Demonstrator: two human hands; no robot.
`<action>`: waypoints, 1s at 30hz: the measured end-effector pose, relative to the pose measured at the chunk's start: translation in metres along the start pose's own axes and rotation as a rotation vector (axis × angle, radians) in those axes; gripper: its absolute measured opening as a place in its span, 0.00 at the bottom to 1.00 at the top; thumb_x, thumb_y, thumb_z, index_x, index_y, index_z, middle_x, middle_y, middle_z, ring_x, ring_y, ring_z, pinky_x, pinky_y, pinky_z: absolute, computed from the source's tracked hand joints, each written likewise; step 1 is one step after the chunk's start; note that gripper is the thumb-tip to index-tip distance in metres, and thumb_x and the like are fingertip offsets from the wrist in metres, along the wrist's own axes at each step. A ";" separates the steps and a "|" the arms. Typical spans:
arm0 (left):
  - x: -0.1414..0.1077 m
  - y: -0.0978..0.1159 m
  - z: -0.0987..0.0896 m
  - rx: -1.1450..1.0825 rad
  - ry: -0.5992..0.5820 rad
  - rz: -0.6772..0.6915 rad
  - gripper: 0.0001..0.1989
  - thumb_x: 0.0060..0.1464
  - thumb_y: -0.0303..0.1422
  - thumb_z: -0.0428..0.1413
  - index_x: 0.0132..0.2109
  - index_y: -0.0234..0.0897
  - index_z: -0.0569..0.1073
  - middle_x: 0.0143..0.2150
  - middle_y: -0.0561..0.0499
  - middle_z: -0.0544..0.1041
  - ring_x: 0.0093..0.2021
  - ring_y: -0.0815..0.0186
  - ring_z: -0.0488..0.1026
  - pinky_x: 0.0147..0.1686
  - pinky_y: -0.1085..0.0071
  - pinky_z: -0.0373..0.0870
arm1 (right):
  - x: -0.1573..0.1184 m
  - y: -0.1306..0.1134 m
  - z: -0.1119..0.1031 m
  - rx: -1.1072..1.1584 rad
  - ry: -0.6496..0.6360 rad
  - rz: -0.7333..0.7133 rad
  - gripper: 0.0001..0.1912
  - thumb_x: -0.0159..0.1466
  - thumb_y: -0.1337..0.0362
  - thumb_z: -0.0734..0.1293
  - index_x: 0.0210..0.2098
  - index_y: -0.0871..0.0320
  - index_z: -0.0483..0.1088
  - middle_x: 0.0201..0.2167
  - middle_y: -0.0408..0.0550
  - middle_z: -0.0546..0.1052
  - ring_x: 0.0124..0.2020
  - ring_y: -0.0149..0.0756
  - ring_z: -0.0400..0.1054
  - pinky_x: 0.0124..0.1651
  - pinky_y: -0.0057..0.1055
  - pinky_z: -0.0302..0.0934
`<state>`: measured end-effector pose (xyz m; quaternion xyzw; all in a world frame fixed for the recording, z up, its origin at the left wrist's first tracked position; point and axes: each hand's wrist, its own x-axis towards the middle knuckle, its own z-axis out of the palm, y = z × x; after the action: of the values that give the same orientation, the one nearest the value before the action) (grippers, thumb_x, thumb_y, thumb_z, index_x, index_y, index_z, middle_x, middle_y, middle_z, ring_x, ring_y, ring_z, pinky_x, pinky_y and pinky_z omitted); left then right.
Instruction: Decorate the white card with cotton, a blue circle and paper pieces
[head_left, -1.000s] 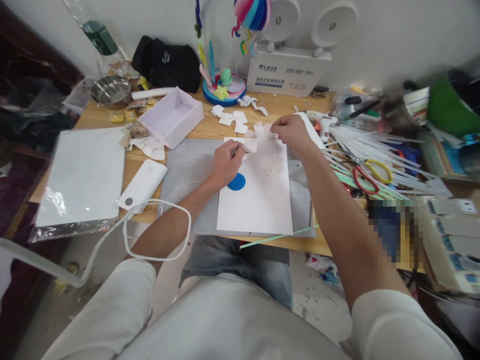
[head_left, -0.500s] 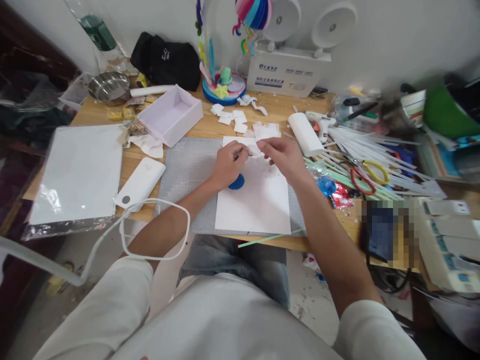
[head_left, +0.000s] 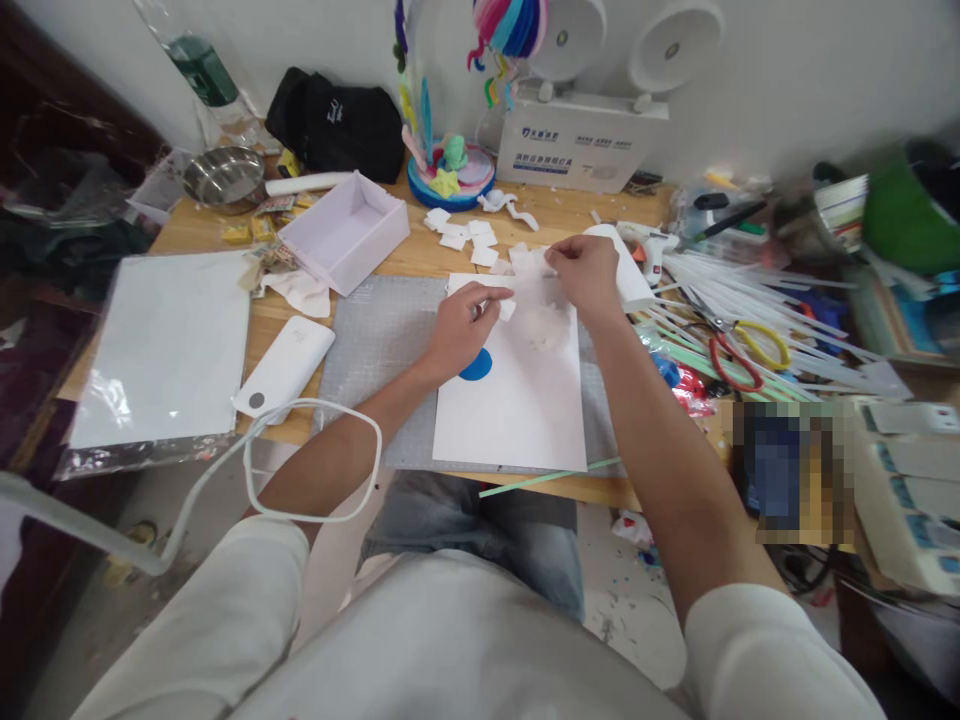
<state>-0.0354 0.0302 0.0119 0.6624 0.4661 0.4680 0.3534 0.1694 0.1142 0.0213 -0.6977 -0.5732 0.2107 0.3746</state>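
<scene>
My left hand [head_left: 466, 328] is closed in a pinch on a small white square piece [head_left: 507, 309], perhaps paper or foam tape, above a white sheet of paper [head_left: 510, 420]. Beside its wrist a blue disc [head_left: 475, 364] lies on the sheet. My right hand [head_left: 589, 278] hovers by the sheet's upper right corner, thumb and fingers pinched together; what they hold, if anything, is too small to make out. A pale, fluffy clump [head_left: 545, 328] rests on the paper between the hands. Several white squares [head_left: 480, 238] are scattered just behind.
Under the paper is a grey cutting mat [head_left: 390, 370]. A white roll [head_left: 622, 265], scissors [head_left: 739, 345] and many thin strips [head_left: 780, 290] crowd the right. To the left are a lilac box [head_left: 349, 235], a white power bank [head_left: 285, 368] and its looping cable [head_left: 375, 460].
My right hand has moved right and away from my left, over the sheet's upper right corner. The fluffy clump between them is now uncovered. My left hand has stayed nearly in place.
</scene>
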 end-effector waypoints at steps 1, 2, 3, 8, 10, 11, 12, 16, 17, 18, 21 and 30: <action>0.000 -0.001 0.000 -0.016 -0.001 -0.008 0.12 0.62 0.26 0.56 0.46 0.39 0.83 0.43 0.49 0.81 0.34 0.70 0.70 0.36 0.72 0.68 | 0.003 0.003 0.001 -0.053 0.013 -0.017 0.05 0.59 0.66 0.71 0.34 0.60 0.79 0.33 0.51 0.81 0.37 0.40 0.75 0.51 0.43 0.68; 0.000 -0.002 0.001 -0.035 0.001 -0.019 0.12 0.61 0.27 0.56 0.47 0.39 0.83 0.44 0.49 0.81 0.35 0.70 0.71 0.36 0.72 0.68 | 0.004 0.005 0.001 -0.093 0.040 -0.040 0.08 0.60 0.65 0.71 0.38 0.60 0.80 0.37 0.54 0.81 0.40 0.41 0.75 0.54 0.44 0.67; 0.000 -0.003 0.001 -0.053 0.005 -0.032 0.12 0.61 0.27 0.57 0.48 0.39 0.83 0.45 0.48 0.81 0.36 0.70 0.72 0.35 0.73 0.68 | 0.001 0.006 0.000 -0.120 0.082 -0.066 0.10 0.61 0.65 0.70 0.41 0.60 0.80 0.41 0.56 0.81 0.42 0.42 0.75 0.56 0.46 0.67; 0.001 -0.006 0.002 -0.095 0.013 -0.057 0.18 0.59 0.28 0.59 0.55 0.42 0.79 0.43 0.49 0.79 0.37 0.69 0.72 0.32 0.75 0.67 | -0.046 -0.009 -0.014 0.003 0.142 -0.179 0.14 0.65 0.58 0.68 0.46 0.57 0.78 0.47 0.56 0.79 0.39 0.41 0.75 0.56 0.48 0.69; 0.002 -0.006 0.002 -0.105 0.001 -0.047 0.19 0.58 0.28 0.60 0.56 0.42 0.78 0.41 0.50 0.78 0.36 0.70 0.71 0.31 0.76 0.66 | -0.071 -0.021 -0.018 0.172 0.013 -0.142 0.15 0.64 0.53 0.69 0.43 0.57 0.79 0.39 0.52 0.81 0.35 0.38 0.74 0.48 0.42 0.71; 0.002 -0.005 0.003 -0.110 -0.009 -0.045 0.19 0.58 0.28 0.60 0.56 0.42 0.77 0.40 0.50 0.78 0.35 0.71 0.71 0.31 0.76 0.65 | -0.081 -0.026 -0.019 0.270 -0.086 -0.088 0.17 0.63 0.50 0.69 0.40 0.57 0.80 0.36 0.50 0.82 0.33 0.37 0.74 0.42 0.38 0.71; 0.002 -0.005 0.003 -0.114 -0.017 -0.046 0.18 0.58 0.29 0.61 0.56 0.41 0.77 0.39 0.50 0.78 0.34 0.71 0.70 0.30 0.76 0.65 | -0.091 -0.031 -0.019 0.354 -0.176 -0.023 0.17 0.61 0.49 0.71 0.38 0.56 0.80 0.32 0.48 0.81 0.31 0.35 0.73 0.36 0.35 0.70; 0.001 -0.001 0.003 -0.131 -0.031 -0.064 0.14 0.57 0.32 0.64 0.51 0.39 0.79 0.37 0.51 0.79 0.32 0.71 0.71 0.30 0.75 0.64 | -0.111 -0.036 -0.015 0.592 -0.269 0.145 0.12 0.54 0.54 0.76 0.32 0.56 0.79 0.24 0.42 0.78 0.26 0.30 0.70 0.28 0.27 0.63; 0.001 0.000 0.002 -0.135 -0.031 -0.068 0.13 0.56 0.33 0.64 0.49 0.38 0.79 0.36 0.51 0.80 0.33 0.71 0.72 0.31 0.75 0.65 | -0.112 -0.035 -0.014 0.627 -0.248 0.161 0.11 0.54 0.56 0.76 0.31 0.56 0.78 0.23 0.41 0.77 0.25 0.28 0.69 0.28 0.26 0.63; 0.001 0.001 0.002 -0.137 -0.033 -0.071 0.12 0.56 0.34 0.64 0.47 0.38 0.80 0.36 0.50 0.81 0.34 0.70 0.73 0.32 0.74 0.67 | -0.113 -0.033 -0.012 0.654 -0.230 0.171 0.10 0.54 0.57 0.76 0.30 0.56 0.78 0.22 0.40 0.76 0.25 0.27 0.68 0.29 0.26 0.63; 0.000 0.004 0.002 -0.123 -0.036 -0.058 0.08 0.56 0.37 0.65 0.41 0.38 0.81 0.36 0.50 0.82 0.35 0.68 0.74 0.36 0.72 0.69 | -0.113 -0.027 -0.009 0.702 -0.209 0.169 0.09 0.54 0.57 0.76 0.29 0.55 0.78 0.22 0.39 0.76 0.25 0.27 0.68 0.28 0.26 0.63; 0.000 0.008 0.002 -0.062 -0.013 -0.047 0.09 0.59 0.39 0.63 0.35 0.39 0.79 0.32 0.53 0.80 0.29 0.70 0.67 0.32 0.70 0.66 | -0.119 -0.031 -0.010 0.658 -0.157 0.096 0.12 0.54 0.54 0.76 0.32 0.54 0.78 0.27 0.41 0.79 0.27 0.29 0.71 0.30 0.29 0.67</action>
<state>-0.0313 0.0276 0.0187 0.6430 0.4647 0.4693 0.3878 0.1268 -0.0004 0.0351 -0.5473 -0.4682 0.4548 0.5238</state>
